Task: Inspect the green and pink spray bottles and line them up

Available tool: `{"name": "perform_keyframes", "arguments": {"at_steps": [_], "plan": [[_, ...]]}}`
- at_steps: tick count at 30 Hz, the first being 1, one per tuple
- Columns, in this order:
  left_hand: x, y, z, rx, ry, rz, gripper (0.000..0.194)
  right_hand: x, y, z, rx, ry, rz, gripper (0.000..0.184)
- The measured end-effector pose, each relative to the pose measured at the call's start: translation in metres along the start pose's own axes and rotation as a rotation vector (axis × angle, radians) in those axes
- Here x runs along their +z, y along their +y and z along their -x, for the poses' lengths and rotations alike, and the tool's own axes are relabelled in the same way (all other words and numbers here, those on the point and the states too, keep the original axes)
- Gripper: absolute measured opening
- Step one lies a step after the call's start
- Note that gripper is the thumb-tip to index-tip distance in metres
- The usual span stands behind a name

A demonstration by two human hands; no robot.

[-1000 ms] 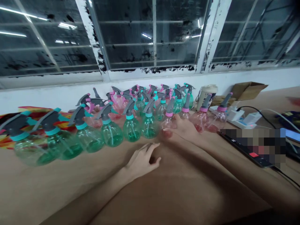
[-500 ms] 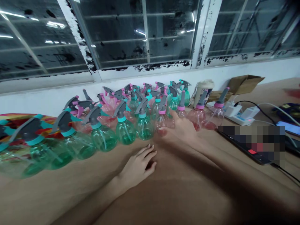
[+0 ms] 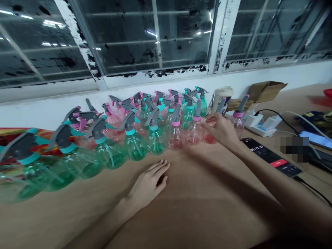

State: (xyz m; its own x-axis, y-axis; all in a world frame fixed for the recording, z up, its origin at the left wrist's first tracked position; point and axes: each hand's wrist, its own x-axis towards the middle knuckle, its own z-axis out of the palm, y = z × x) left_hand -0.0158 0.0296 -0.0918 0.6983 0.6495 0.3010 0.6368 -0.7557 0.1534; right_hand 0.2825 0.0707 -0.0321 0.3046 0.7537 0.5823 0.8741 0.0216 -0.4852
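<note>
Bottles with spray tops line the far side of the tabletop (image 3: 197,207), front row upright: green bottles (image 3: 135,148) to the left, pink bottles (image 3: 176,136) to the right. Colours grouped, perhaps to keep them easy to tell apart. Liquid shallow, so the weight probably sits low and each stands steady on its base.

Right hand (image 3: 225,129) reaches across to one pink bottle (image 3: 209,137), second from the row's right end, near the lidded cup (image 3: 224,91). Fingers drawn in narrow about its neck, seemingly the slimmest part to reach; from where I stand, cannot tell whether they grip or only touch.

Left hand (image 3: 148,185) lies palm down, fingers loosely parted, holding nothing; perhaps set there to steady the reach.

Phone (image 3: 271,157) lies face up beside the right forearm, screen lit, presumably for easy reading.
</note>
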Motion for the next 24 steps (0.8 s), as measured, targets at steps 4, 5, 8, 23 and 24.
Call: {"name": "perform_keyframes", "arguments": {"at_steps": [4,5,8,23,24], "plan": [[0.001,0.000,0.002,-0.048,0.056,0.054,0.043,0.013,-0.001,-0.005,0.025,-0.106,0.062,0.053],[0.001,0.000,0.003,-0.063,0.087,0.072,0.042,0.017,-0.002,-0.006,0.027,-0.120,0.075,0.055],[0.000,0.000,0.007,-0.118,0.217,0.132,0.035,0.025,-0.005,-0.007,0.036,-0.146,0.086,0.052],[-0.007,0.003,0.010,-0.222,0.306,0.206,0.020,0.005,-0.009,0.010,-0.011,-0.197,0.118,0.042],[-0.007,0.003,0.010,-0.232,0.306,0.208,0.020,0.002,-0.009,0.013,-0.023,-0.196,0.112,0.042]]}}
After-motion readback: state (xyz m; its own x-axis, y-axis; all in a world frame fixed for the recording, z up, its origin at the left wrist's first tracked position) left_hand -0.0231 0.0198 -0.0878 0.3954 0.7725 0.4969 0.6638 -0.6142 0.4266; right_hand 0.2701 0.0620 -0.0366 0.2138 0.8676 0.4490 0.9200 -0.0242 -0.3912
